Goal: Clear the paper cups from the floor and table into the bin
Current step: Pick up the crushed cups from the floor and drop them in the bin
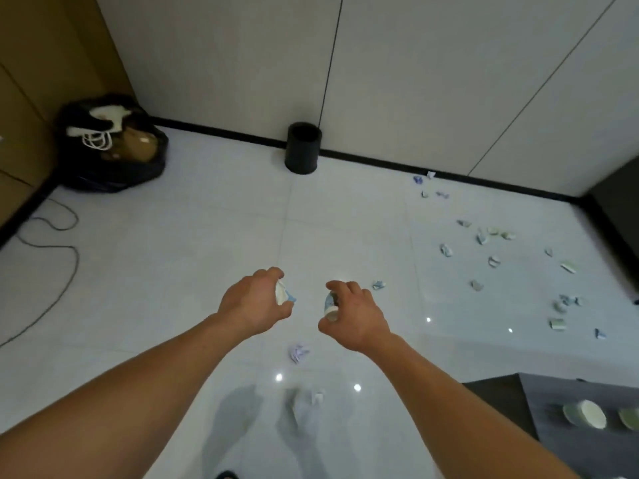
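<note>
View from a head-worn camera, looking down at two bare forearms reaching forward over a glossy white tiled floor (pixel 173 271).

The left hand (pixel 257 299) curls loosely around a crushed paper cup (pixel 283 292), pinched between thumb and fingertips. The cup is white with a blue edge and too crumpled to show any clear axis. The right hand (pixel 356 312) grips a less damaged cup (pixel 331 304) between thumb and curled fingers. Its long axis runs from 12 to 6 o'clock, with one round end towards the person; whether that end is rim or base is unclear.

A matte black cylindrical bin (pixel 303 147) stands upright at 12 o'clock from the hands, against the pale panelled wall, its mouth open.

Scattered cups (pixel 484 236), flattened and printed in blue and green, lie across the tiles from 2 to 4 o'clock; most are too small to make out. Another crumpled one (pixel 299 353) lies at 6 o'clock, between the forearms.

At 5 o'clock, a dark table (pixel 501 399) is cut off by the frame. On it a pale green cup (pixel 584 413) lies on its side, round white end facing 4 o'clock.

A full black rubbish bag (pixel 110 146) sits at 10 o'clock, and a thin cable (pixel 65 250) snakes along at 9.
</note>
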Demonstrator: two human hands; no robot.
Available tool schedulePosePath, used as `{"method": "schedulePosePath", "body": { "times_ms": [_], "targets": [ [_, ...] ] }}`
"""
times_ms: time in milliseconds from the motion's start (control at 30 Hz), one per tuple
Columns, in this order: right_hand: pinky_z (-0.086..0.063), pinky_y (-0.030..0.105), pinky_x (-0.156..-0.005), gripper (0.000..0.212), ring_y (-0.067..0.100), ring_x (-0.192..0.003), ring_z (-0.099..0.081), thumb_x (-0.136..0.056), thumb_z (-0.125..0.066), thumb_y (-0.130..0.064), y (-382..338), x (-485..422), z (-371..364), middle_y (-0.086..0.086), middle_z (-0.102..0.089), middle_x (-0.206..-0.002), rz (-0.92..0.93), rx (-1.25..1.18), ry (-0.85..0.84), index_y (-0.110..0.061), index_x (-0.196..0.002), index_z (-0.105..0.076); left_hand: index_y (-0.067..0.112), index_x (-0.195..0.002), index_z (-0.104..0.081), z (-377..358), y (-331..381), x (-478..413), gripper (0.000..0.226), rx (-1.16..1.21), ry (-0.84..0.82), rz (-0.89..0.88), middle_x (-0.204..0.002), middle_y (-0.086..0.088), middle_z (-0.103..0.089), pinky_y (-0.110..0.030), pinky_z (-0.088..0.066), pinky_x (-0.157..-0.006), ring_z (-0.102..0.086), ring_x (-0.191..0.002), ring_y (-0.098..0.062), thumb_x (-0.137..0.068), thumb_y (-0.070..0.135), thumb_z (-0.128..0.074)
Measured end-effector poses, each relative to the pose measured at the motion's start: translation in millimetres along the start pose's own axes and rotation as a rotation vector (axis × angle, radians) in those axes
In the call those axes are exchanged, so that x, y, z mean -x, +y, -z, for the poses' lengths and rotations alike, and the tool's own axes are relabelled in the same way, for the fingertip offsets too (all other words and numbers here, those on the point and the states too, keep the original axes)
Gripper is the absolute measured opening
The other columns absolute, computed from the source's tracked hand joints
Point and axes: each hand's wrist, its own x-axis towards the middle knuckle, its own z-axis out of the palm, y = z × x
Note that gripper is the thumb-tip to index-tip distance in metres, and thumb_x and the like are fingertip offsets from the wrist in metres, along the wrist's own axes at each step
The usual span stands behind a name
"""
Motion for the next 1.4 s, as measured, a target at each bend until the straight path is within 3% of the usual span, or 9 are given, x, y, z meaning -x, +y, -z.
{"method": "schedulePosePath", "body": {
  "times_ms": [333,600,833,1033,1400],
  "targets": [
    [-0.045,0.038,-0.097,0.072,0.023,-0.123,-0.040,-0.078,-0.062,-0.036,-108.4,-98.7,63.2,-0.003,-0.044,-0.136,0.091,0.040,0.018,-0.031,-0.144,-0.034,0.028,-0.133,-0.044,137.0,-55.4,-63.8,0.061,-0.043,0.139,0.065,-0.128,0.001,-0.054,-0.030,-0.049,-0.081,-0.057,-0.104,-0.022,-0.082,0.054,-0.062],
    [-0.046,0.037,-0.095,0.073,0.023,-0.121,-0.041,-0.078,-0.064,-0.038,-149.6,-257.1,119.0,-0.002,-0.044,-0.137,0.165,-0.012,0.084,-0.031,-0.144,-0.034,0.028,-0.133,-0.043,224.4,-67.7,-184.2,0.059,-0.105,0.233,0.103,-0.126,0.001,-0.054,-0.031,-0.048,-0.079,-0.056,-0.105,-0.022,-0.082,0.050,-0.062],
    [-0.045,0.040,-0.097,0.076,0.025,-0.123,-0.040,-0.078,-0.065,-0.041,-153.5,-364.9,175.5,0.000,-0.042,-0.140,0.159,-0.012,0.113,-0.031,-0.145,-0.032,0.025,-0.135,-0.042,272.7,-59.8,-297.5,0.057,-0.088,0.186,0.125,-0.126,-0.002,-0.054,-0.037,-0.053,-0.086,-0.056,-0.103,-0.021,-0.085,0.043,-0.064],
    [-0.045,0.040,-0.098,0.076,0.026,-0.124,-0.040,-0.079,-0.065,-0.042,-131.2,-443.4,203.8,0.001,-0.042,-0.141,0.086,0.012,0.122,-0.030,-0.146,-0.032,0.022,-0.136,-0.042,275.6,-54.5,-406.7,0.059,-0.010,0.084,0.083,-0.129,-0.003,-0.053,-0.034,-0.050,-0.089,-0.055,-0.106,-0.022,-0.086,0.041,-0.065],
    [-0.044,0.040,-0.099,0.077,0.028,-0.126,-0.039,-0.079,-0.067,-0.042,-139.2,-651.7,269.2,0.002,-0.041,-0.143,-0.057,0.016,0.158,-0.029,-0.147,-0.031,0.023,-0.131,-0.046,322.3,-37.6,-662.2,0.056,-0.036,0.000,-0.103,-0.128,-0.002,-0.053,-0.030,-0.046,-0.083,-0.054,-0.107,-0.023,-0.083,0.044,-0.066]
  ]
}}
